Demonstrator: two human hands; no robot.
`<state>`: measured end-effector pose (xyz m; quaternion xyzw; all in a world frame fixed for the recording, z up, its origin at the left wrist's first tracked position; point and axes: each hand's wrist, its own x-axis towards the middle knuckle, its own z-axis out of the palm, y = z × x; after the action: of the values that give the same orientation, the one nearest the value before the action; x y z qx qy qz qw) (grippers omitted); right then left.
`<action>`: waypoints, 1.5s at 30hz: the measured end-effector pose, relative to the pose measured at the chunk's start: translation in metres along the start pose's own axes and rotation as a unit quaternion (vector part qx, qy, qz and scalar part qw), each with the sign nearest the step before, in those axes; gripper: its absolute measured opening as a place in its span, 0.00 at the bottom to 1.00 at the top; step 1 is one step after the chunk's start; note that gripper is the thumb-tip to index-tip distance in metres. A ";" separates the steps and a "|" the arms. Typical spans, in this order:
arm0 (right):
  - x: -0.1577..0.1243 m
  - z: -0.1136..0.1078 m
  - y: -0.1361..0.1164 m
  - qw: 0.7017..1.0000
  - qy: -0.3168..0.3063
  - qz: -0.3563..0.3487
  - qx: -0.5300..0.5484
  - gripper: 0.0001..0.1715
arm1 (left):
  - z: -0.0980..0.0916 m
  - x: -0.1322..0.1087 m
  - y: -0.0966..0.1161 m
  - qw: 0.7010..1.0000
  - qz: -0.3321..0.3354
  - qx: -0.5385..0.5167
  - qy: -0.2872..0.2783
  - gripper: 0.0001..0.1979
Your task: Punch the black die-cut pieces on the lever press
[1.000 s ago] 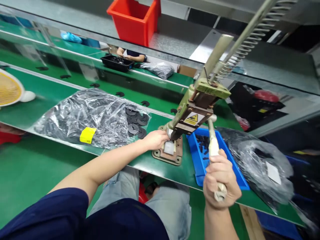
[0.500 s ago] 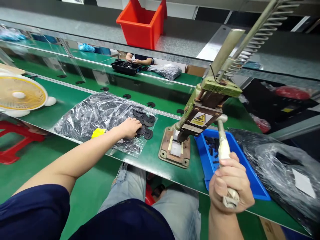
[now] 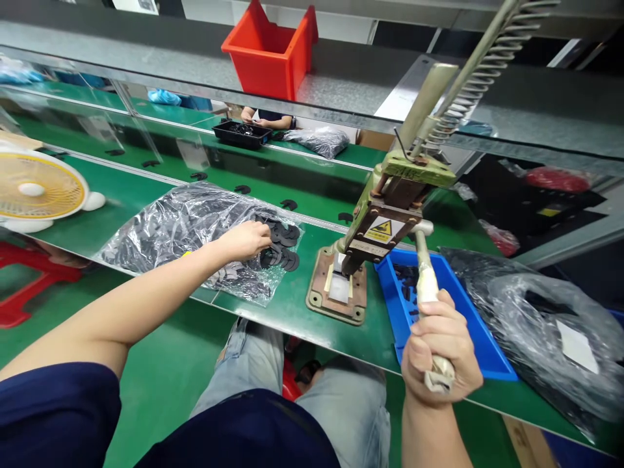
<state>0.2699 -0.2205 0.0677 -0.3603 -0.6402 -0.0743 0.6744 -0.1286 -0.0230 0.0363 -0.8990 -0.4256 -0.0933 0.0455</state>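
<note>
My right hand (image 3: 441, 351) is wrapped round the taped lever handle (image 3: 428, 276) of a green hand press (image 3: 390, 205). The press stands on a brown base plate (image 3: 361, 296) with a whitish block under its ram. My left hand (image 3: 246, 240) is at the right end of a clear plastic bag (image 3: 160, 227), fingers curled in against a pile of flat black C-shaped pieces (image 3: 285, 257). Whatever its fingertips hold is hidden. More black pieces show through the bag.
Right of the press sits a blue bin (image 3: 480, 325) with small black parts, beside another plastic bag (image 3: 541, 312). Black C-shaped pieces (image 3: 288, 204) lie spaced along the green strip behind. A fan (image 3: 41, 188) stands left; a red bin (image 3: 268, 52) is on the shelf. Across, another person's hands (image 3: 258, 120) work.
My left hand has shifted slightly up and left over the black pieces, its fingers more curled. My right hand stays on the lever; the whole view has shifted a little.
</note>
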 end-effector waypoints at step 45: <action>-0.004 0.003 0.003 1.000 0.012 -0.014 0.022 0.13 | 0.041 0.131 0.170 0.726 -0.308 -0.548 -0.279 0.12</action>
<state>0.2689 -0.2183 0.0624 -0.3356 -0.6386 -0.0739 0.6885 0.0898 -0.0248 0.0232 -0.5722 -0.5473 -0.0648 -0.6073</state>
